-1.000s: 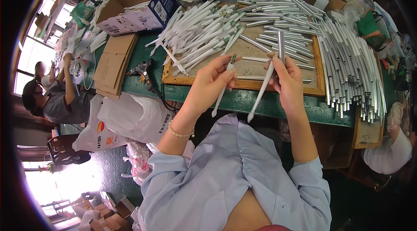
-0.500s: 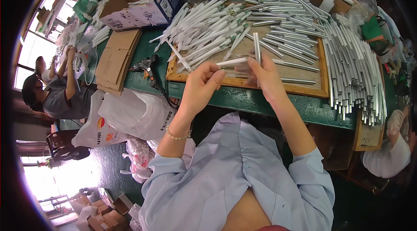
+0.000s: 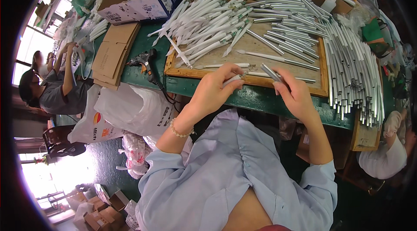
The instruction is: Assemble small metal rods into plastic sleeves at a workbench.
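Note:
My left hand [image 3: 218,88] is closed around a slim white stick [image 3: 234,79], whose small wire-like end pokes out toward the right. My right hand [image 3: 296,94] grips a short silver tube [image 3: 270,72] that leans up and to the left. The stick's end and the tube are apart, over the front edge of a wood-framed tray [image 3: 191,73]. Just beyond my hands on the tray lie a loose white stick [image 3: 217,66] and a pointed white stick with a silver tube on its end [image 3: 271,57].
Pointed white sticks [image 3: 208,22] are heaped at the tray's left, silver tubes [image 3: 291,26] at its right. White-and-silver rods [image 3: 352,66] stack farther right. A glue gun [image 3: 147,63], flat cardboard [image 3: 114,53] and an open box [image 3: 139,9] sit left. A person [image 3: 54,83] works at far left.
My right hand has moved right and down, tipping the silver tube from upright to slanted. My left hand has shifted down and right, with the white stick's wired end now visible.

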Demonstrator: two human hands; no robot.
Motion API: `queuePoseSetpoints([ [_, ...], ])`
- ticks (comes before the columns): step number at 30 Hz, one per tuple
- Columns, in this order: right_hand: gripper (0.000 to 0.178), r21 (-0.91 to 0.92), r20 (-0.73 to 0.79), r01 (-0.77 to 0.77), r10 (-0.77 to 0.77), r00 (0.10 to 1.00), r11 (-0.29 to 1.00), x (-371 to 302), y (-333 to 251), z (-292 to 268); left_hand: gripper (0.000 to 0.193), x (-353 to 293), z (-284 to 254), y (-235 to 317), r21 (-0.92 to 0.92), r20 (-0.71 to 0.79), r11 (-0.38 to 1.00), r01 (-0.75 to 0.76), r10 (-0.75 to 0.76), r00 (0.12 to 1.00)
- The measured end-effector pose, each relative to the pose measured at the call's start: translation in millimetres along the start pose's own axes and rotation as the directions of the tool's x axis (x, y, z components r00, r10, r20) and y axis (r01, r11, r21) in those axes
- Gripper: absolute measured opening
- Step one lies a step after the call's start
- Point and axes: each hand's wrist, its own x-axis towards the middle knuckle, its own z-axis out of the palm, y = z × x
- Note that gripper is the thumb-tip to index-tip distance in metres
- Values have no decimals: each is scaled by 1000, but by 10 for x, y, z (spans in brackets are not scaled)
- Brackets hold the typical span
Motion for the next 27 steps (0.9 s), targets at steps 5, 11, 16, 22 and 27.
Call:
queuePoseSetpoints([
  [5,27,-345,-30,359,-392,919,867,-159,81,-75,21,-71,124,86,140,58,987,-81,73,996],
  [11,23,-410,-5,358,-395,919,839,-456,-81,-99,20,-286,322,175,236,91,947,-218,202,975],
  [16,23,-468,-14,427,-489,872,774,-695,-75,-74,19,-478,459,187,285,84,914,-290,278,957],
  [22,25,-540,-26,428,-523,852,725,-894,-142,-85,17,-560,557,259,323,106,881,-345,329,938],
  [27,24,-577,-22,449,-563,827,682,-972,-160,-78,18,-586,631,349,434,124,820,-373,356,926],
])
